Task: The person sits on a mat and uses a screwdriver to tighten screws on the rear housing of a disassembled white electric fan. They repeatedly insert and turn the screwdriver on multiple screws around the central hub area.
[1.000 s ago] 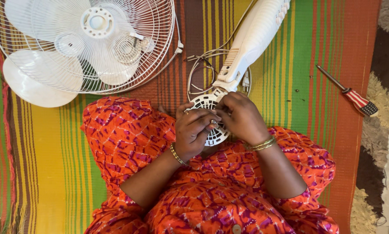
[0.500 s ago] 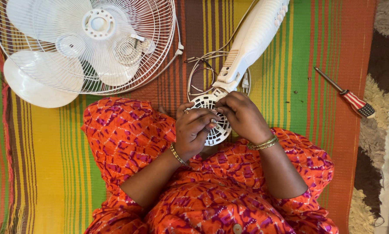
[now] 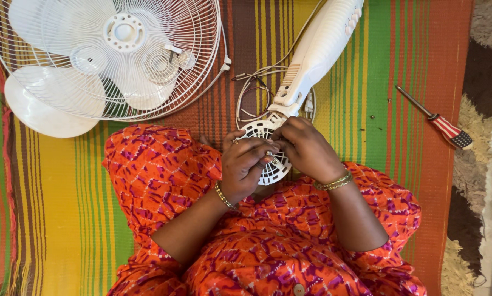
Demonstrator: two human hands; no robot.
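Both hands, L hand (image 3: 245, 167) & R hand (image 3: 306, 148), remain clamped on vented motor housing (image 3: 268, 159); no shift since prior frames, fan guard (image 3: 114, 55) untouched.

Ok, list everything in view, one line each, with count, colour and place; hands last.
fan guard: one, white wire, upper left on the mat
blades: one set, white, under the guard
disc: one, white, left of the lap, partly under the guard
fan body: one, white, slanting from top centre down to the hands
motor cover: one, white, vented, round, at the body's lower end, in both hands
cord: one, pale, looped beside the body
screwdriver: one, striped red and white handle, right on the mat
mat: one, striped yellow, green, orange
rug: one, brown and cream, shaggy, right edge
left hand: on the cover, gold bracelet
right hand: on the cover, gold bangles
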